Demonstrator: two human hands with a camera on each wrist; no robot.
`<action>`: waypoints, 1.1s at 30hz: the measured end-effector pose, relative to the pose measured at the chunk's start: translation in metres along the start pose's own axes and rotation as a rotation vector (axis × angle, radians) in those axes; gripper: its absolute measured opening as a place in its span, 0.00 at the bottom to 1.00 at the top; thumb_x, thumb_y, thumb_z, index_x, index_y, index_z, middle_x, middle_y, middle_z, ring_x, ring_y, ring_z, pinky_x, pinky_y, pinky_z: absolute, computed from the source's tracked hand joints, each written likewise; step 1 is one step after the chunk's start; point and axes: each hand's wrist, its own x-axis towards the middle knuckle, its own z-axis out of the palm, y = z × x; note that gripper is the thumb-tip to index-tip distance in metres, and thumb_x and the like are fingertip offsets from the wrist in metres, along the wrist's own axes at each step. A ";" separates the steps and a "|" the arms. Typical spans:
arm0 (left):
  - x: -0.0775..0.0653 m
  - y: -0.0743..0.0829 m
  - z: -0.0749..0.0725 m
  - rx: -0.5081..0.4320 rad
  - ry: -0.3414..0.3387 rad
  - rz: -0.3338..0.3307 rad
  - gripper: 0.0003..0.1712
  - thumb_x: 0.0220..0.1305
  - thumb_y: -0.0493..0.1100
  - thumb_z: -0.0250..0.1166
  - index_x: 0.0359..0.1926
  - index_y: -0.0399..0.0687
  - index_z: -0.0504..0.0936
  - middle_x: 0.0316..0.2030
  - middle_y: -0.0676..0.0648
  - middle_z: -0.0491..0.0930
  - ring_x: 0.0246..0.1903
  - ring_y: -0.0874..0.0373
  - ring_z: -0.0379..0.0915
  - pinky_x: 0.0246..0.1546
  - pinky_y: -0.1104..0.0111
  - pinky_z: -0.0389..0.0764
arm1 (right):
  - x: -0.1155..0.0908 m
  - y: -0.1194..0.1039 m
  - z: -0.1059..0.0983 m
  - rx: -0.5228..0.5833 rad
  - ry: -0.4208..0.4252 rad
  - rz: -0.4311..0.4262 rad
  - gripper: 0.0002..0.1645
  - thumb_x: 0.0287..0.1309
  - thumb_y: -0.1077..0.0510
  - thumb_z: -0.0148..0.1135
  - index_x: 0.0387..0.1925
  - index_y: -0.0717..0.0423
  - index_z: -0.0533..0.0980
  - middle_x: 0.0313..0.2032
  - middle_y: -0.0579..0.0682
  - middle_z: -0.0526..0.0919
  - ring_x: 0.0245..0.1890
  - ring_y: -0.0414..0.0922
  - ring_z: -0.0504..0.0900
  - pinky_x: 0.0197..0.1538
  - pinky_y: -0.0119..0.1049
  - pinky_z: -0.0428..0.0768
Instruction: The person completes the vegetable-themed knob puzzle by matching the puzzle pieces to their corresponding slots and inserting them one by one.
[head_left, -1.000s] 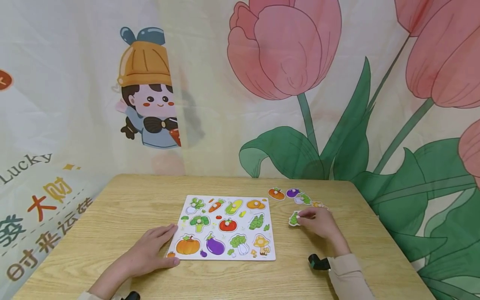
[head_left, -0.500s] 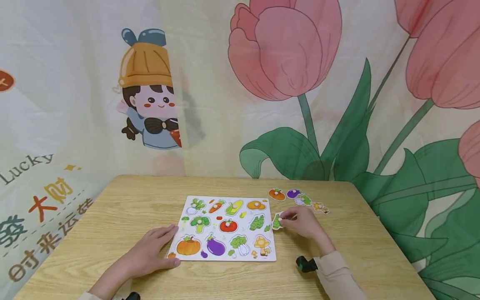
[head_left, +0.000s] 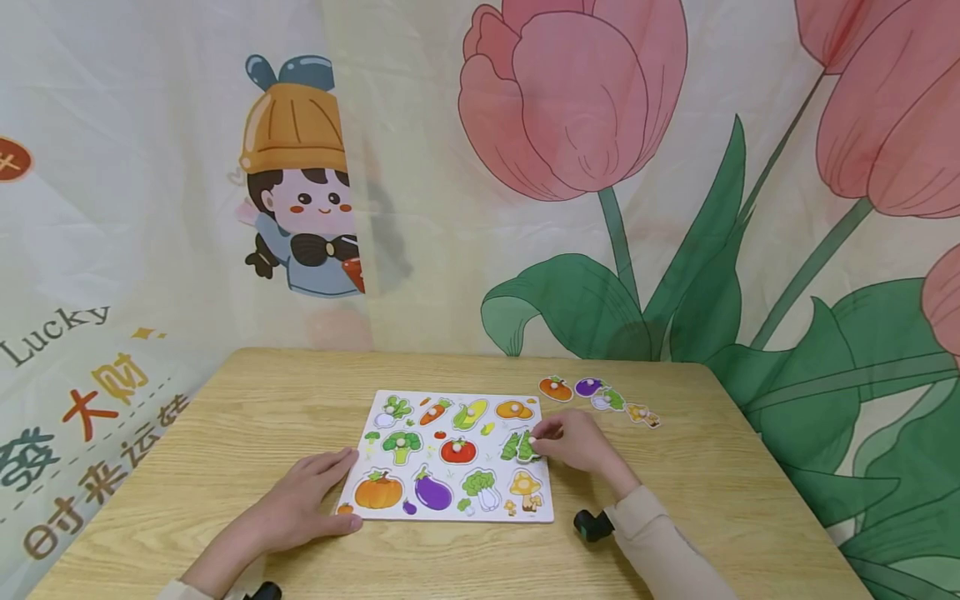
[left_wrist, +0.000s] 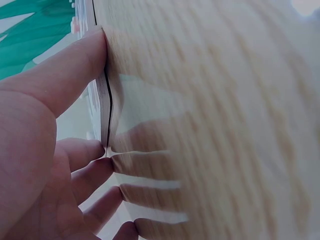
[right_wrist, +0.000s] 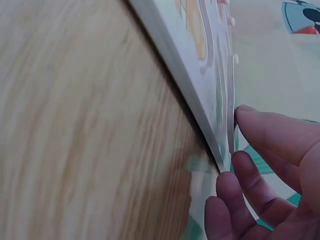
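Observation:
A white vegetable puzzle board point(head_left: 390, 515) lies flat on the table. My right hand point(head_left: 576, 446) pinches a green pod-shaped puzzle piece point(head_left: 526, 450) by its knob, over the board's right side. The piece partly covers the matching green picture there. In the right wrist view, the piece point(right_wrist: 231, 100) appears edge-on close over the board, thumb and fingertip at its face. My left hand point(head_left: 300, 504) rests at the board's left edge, fingers extended. The left wrist view shows its thumb point(left_wrist: 75, 65) and fingertips touching that edge.
Beyond the board's right corner lie loose knobbed pieces: a pumpkin point(head_left: 555, 388), an eggplant point(head_left: 588, 387), a leafy cabbage point(head_left: 609, 400) and a mushroom point(head_left: 642, 415). Knobbed pieces such as the tomato point(head_left: 458, 451) and broccoli point(head_left: 402, 447) sit in the board. A printed curtain hangs behind the wooden table point(head_left: 712, 467).
My right hand has carried the green pod-shaped piece left from the table beside the board to over the board's right side. My left hand has stayed in place.

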 end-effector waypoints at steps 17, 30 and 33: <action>0.000 0.002 -0.002 -0.014 0.000 0.004 0.57 0.51 0.70 0.69 0.72 0.41 0.63 0.71 0.39 0.61 0.68 0.35 0.54 0.62 0.40 0.64 | 0.016 -0.008 0.015 -0.020 -0.007 0.052 0.05 0.55 0.51 0.72 0.34 0.45 0.84 0.29 0.40 0.80 0.31 0.41 0.75 0.34 0.33 0.76; -0.003 0.002 -0.002 -0.020 0.000 0.004 0.57 0.51 0.70 0.68 0.72 0.41 0.63 0.71 0.39 0.61 0.68 0.35 0.54 0.61 0.40 0.64 | 0.015 -0.018 0.019 -0.017 -0.017 0.095 0.05 0.54 0.51 0.72 0.31 0.45 0.83 0.28 0.42 0.79 0.30 0.42 0.75 0.30 0.33 0.76; -0.003 0.002 -0.002 -0.022 0.000 -0.001 0.57 0.51 0.70 0.68 0.72 0.41 0.62 0.71 0.39 0.61 0.68 0.35 0.53 0.62 0.39 0.63 | 0.015 -0.019 0.019 -0.021 -0.015 0.089 0.05 0.54 0.52 0.73 0.31 0.46 0.83 0.28 0.43 0.79 0.30 0.42 0.74 0.29 0.33 0.75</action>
